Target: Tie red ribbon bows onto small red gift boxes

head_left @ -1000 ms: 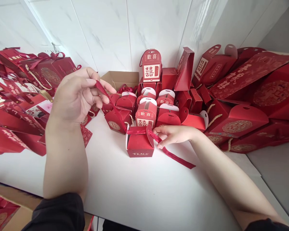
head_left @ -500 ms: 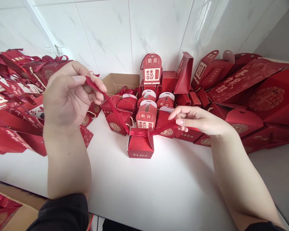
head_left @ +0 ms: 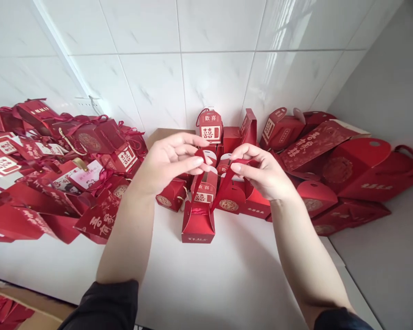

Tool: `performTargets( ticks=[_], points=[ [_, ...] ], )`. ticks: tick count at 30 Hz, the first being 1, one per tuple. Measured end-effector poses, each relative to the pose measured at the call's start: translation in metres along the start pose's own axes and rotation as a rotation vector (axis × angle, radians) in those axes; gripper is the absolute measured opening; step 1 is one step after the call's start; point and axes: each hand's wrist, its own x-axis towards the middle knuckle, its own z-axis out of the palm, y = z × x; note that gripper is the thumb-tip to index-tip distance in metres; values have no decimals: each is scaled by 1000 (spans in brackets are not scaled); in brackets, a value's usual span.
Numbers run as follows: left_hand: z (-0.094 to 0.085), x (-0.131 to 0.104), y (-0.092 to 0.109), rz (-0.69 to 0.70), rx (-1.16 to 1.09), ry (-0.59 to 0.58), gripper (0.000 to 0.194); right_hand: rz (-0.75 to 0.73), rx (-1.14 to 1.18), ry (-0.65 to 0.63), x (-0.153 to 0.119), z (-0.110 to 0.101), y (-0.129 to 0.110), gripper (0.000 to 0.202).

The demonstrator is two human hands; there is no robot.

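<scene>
A small red gift box (head_left: 198, 227) with gold lettering stands upright on the white table, front and centre. Red ribbon (head_left: 223, 184) runs through its top, and both ends rise from it. Between thumb and fingers, my left hand (head_left: 179, 160) pinches one end above the box's left side. The other end is pinched by my right hand (head_left: 258, 168), above and to the right. The two hands are close together but apart, with the box below them.
Red boxes (head_left: 206, 126) stand in rows behind the ribboned one, against a tiled wall. Many more lie piled at left (head_left: 99, 135) and larger ones (head_left: 354, 165) at right. A cardboard carton (head_left: 37, 293) with red items is at lower left.
Both hands have come closer together above the box, lifting the ribbon ends more upright. The left hand moved right, the right hand slightly left. The view has tilted up a little.
</scene>
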Motion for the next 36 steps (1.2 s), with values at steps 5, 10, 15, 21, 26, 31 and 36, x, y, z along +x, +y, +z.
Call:
performTargets(
  ticks=[5, 10, 15, 21, 26, 31, 36],
  points=[
    [14, 10, 7, -24, 142, 20, 19, -66, -55, 86, 5, 12, -7, 33],
    [27, 15, 13, 116, 171, 112, 13, -142, -90, 178, 1, 20, -11, 42],
    [43, 15, 4, 144, 9, 153, 9, -202, -126, 225, -7, 31, -12, 38],
    [51, 16, -5, 95, -57, 219, 11, -239, -105, 265, -12, 38, -9, 25],
    [56, 19, -1, 118, 22, 255, 9, -170, -218, 281, -18, 36, -7, 24],
    [57, 18, -10, 203, 32, 142, 36, -123, -333, 325, -24, 32, -7, 15],
    [51, 7, -75, 82, 147, -380, 71, -67, -268, 324, -29, 24, -10, 18]
  ],
)
